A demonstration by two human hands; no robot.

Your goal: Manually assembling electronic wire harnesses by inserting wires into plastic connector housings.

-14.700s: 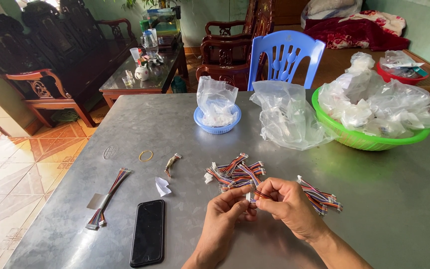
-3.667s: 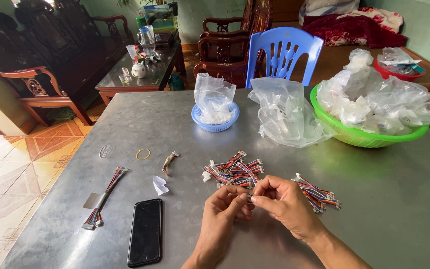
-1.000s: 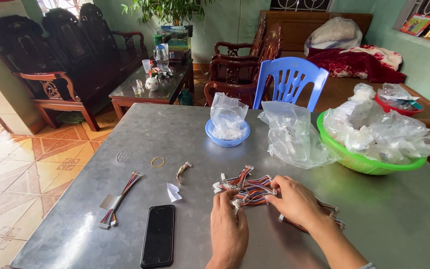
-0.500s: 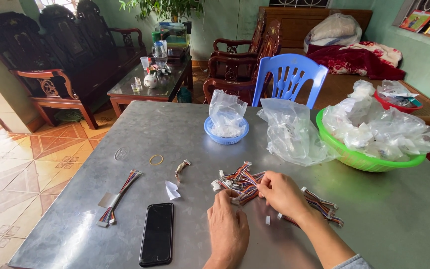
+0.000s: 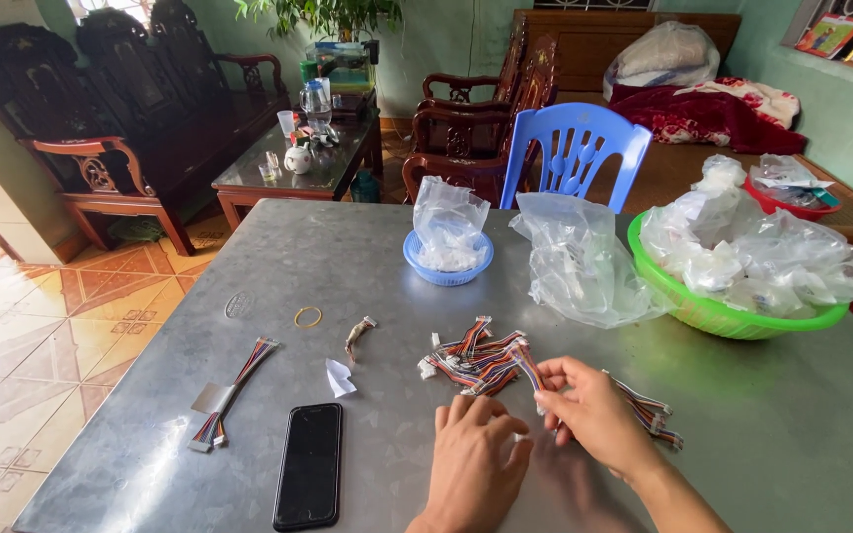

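Observation:
A pile of short multicoloured wire harnesses lies on the grey metal table. My right hand pinches one harness at its end, the wires trailing up toward the pile. My left hand rests on the table just left of it, fingers curled near a small white connector; whether it grips anything cannot be told. More harnesses lie behind my right wrist.
A black phone lies at front left, with a taped wire bundle, a rubber band, a paper scrap and a small wire piece. Further back stand a blue bowl, clear bags, a green basin.
My right hand has drawn back from the pile toward me with one harness pinched. My left hand has come down flat near it.

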